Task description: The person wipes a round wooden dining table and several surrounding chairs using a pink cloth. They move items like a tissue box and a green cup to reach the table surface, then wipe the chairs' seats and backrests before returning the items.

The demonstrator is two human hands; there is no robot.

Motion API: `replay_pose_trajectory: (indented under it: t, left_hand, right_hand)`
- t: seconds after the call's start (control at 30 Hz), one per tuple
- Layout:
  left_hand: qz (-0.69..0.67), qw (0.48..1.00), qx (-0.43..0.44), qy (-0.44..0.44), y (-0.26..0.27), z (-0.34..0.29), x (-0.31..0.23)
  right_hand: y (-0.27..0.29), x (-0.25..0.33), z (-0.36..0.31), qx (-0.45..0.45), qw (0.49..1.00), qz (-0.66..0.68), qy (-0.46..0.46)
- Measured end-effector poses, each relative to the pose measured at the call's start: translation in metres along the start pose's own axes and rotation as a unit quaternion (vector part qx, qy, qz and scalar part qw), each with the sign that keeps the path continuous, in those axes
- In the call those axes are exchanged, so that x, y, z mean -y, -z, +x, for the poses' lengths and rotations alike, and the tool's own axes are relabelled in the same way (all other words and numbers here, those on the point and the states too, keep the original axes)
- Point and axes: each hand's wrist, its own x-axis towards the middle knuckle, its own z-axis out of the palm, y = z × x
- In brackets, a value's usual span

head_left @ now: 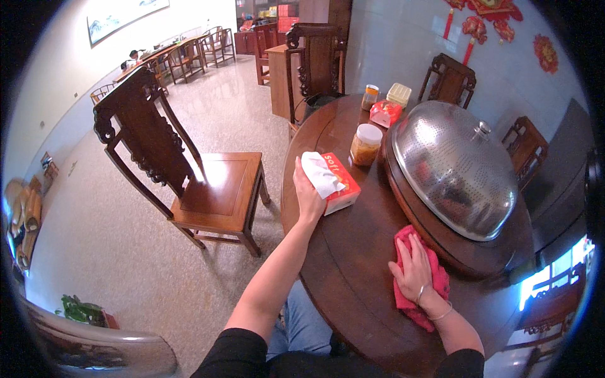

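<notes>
On the round dark wooden table [340,252], my left hand [307,196] grips the near left side of a red and white tissue pack [343,183]. A white tissue [322,174] sticks up from its top and partly covers my fingers. My right hand [414,269] lies flat on a crumpled red cloth [403,298], fingers stretched out, pressing it against the tabletop. Just beyond the cloth, a big perforated metal dome cover [454,167] sits on the raised wooden turntable [416,217]. A white-lidded jar [365,148] with yellowish contents stands behind the tissue pack.
Toward the table's far edge are an orange-lidded jar [370,97], another red tissue pack [386,113] and a pale yellow container [399,94]. A carved wooden chair [217,189] stands left of the table. More chairs, one of them [318,63] behind, surround it.
</notes>
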Motion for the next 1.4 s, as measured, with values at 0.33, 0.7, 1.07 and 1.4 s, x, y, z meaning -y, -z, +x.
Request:
replay_pose_trajectory:
  t: [0.33, 0.7, 1.07, 1.4]
  left_hand:
    - [0.058, 0.997, -0.035, -0.027, 0.004, -0.006, 0.007]
    - [-0.201, 0.979, 0.041, 0.009, 0.004, 0.009, 0.011]
    - [0.123, 0.990, 0.069, -0.019, 0.022, 0.013, 0.030]
    - [0.144, 0.987, 0.051, -0.046, 0.026, 0.017, 0.042]
  right_hand:
    - [-0.045, 0.008, 0.092, -0.053, 0.998, -0.034, 0.011]
    - [0.013, -0.014, -0.006, -0.029, 0.998, 0.041, -0.022]
    - [0.042, -0.131, -0.189, -0.136, 0.923, -0.127, -0.338]
    - [0.057, -0.126, -0.204, -0.088, 0.986, -0.034, -0.135]
